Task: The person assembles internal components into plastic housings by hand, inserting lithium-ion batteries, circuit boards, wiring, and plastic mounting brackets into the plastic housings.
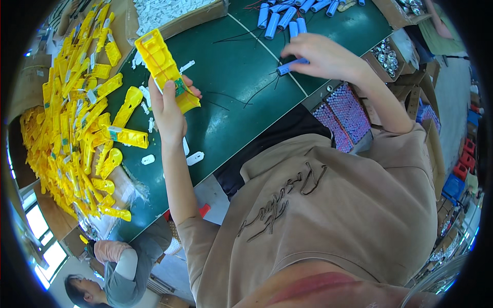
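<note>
Head view: L hand (172,110) grasps a yellow shell (159,56), upper left of frame, long axis steep, top leaning left. R hand (326,57), upper centre-right, bends over a blue cell (291,67); can't tell if gripped. Cell's nearer R hand, well right of shell, approx. level, wired end facing L.

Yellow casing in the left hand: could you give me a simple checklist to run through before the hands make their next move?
1. Left hand gripping the yellow casing: ok.
2. Green circuit board visible at the casing: ok.
3. Right hand at the blue cylinder: ok.
4. Firm grip on that cylinder: cannot tell; the fingers hide its end.
5. Green table free of loose parts near the left forearm: not ok; white pieces lie there.
</note>
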Action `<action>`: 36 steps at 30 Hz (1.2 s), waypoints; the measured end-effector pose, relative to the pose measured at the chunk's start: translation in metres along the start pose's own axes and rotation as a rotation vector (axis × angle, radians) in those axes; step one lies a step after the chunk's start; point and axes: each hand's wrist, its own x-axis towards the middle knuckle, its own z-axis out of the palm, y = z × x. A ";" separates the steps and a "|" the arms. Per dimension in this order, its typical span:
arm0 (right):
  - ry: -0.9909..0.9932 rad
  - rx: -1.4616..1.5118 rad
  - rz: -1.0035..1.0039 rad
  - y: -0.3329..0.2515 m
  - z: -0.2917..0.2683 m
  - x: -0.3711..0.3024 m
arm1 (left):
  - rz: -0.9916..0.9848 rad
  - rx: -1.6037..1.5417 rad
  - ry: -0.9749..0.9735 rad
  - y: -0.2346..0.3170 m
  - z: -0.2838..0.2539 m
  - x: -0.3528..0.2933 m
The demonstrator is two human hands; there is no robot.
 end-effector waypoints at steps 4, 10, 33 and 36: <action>-0.004 -0.226 -0.167 -0.001 0.021 0.002 | -0.035 -0.052 0.043 -0.011 -0.007 -0.007; 0.262 0.077 -0.134 -0.011 0.044 0.046 | -0.039 -0.122 0.029 -0.014 -0.011 -0.011; 0.423 0.813 0.098 -0.112 0.049 0.163 | -0.034 -0.108 0.006 -0.020 -0.017 -0.010; 0.519 0.762 0.093 -0.121 0.068 0.175 | -0.017 -0.090 0.045 -0.022 -0.014 -0.010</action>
